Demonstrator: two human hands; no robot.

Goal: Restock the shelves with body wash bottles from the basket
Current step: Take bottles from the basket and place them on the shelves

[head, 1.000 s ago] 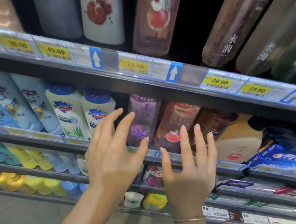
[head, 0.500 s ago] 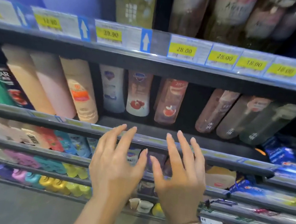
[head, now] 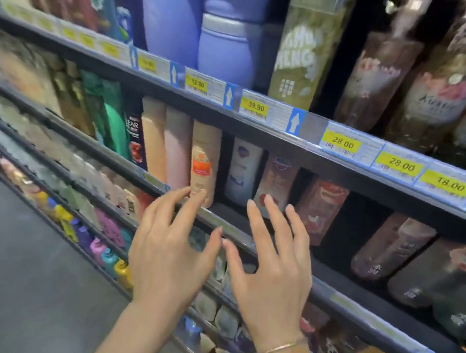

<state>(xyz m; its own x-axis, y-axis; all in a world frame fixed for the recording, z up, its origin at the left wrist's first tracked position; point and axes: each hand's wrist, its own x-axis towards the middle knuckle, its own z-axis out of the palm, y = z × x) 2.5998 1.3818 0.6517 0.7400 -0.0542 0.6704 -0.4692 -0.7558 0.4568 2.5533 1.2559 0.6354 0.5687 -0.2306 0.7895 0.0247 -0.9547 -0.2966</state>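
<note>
My left hand (head: 170, 255) and my right hand (head: 270, 277) hover side by side in front of the shelves, fingers spread and straight, holding nothing. The left fingertips reach up near the base of a tan body wash bottle (head: 203, 162) with an orange label. Just beyond the right fingertips stand a white bottle (head: 243, 172) and a brownish bottle (head: 277, 180) with a red fruit on it. A thin bracelet sits on my right wrist. No basket is in view.
The shelf rail (head: 266, 114) above carries yellow price tags. Lavender bottles (head: 228, 44) and dark bottles (head: 439, 96) fill the top shelf. Green and peach bottles (head: 152, 139) stand to the left. Lower shelves hold small colourful items; grey floor (head: 15, 248) lies at the left.
The view has risen and swung left along the shelves. Both hands have stayed empty and spread, now level with a higher shelf than a second ago.
</note>
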